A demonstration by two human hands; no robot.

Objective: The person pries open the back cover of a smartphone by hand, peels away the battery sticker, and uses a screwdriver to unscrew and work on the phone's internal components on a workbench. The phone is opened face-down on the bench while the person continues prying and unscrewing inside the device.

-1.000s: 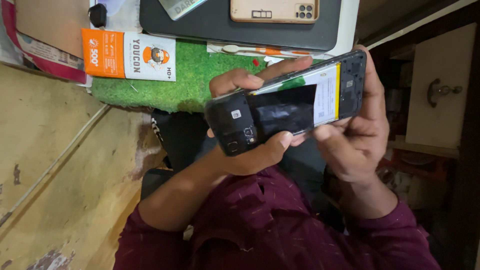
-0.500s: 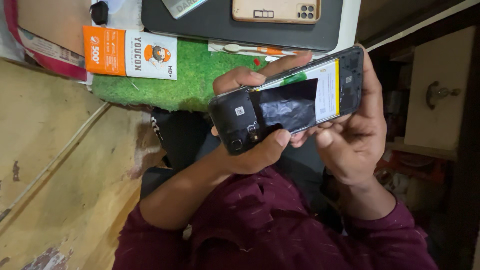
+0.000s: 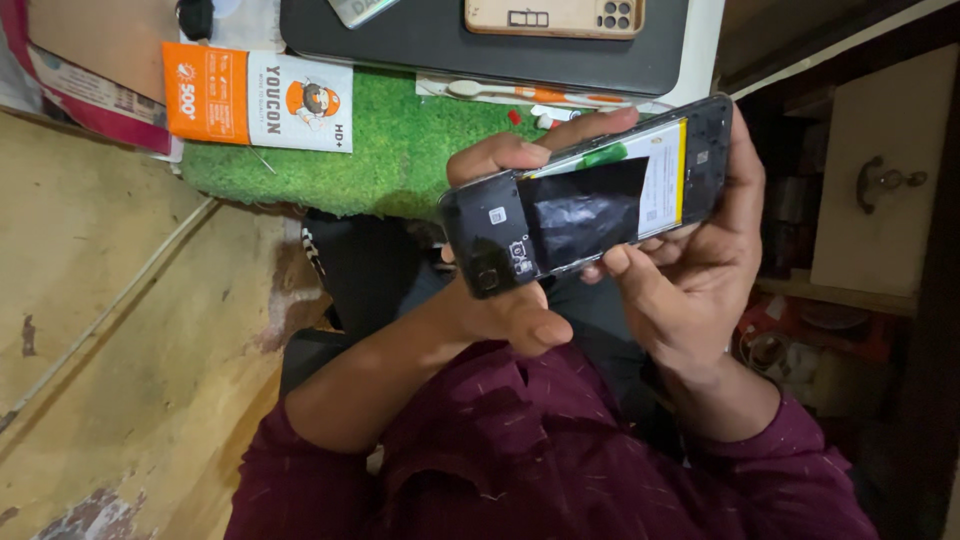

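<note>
Probably a phone repair bench: opened phone [image 3: 590, 210], spare handset [image 3: 555, 17] (tan-backed), green turf mat [image 3: 400, 150].

Opened phone [image 3: 590, 205]: glossy black plastic; mat [image 3: 390, 150]: rough green turf.

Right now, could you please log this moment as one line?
left hand: holds opened phone | right hand: thumb on its back | green mat beyond

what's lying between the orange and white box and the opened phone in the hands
In the head view, bare green turf mat lies between the box and the opened phone.
</note>
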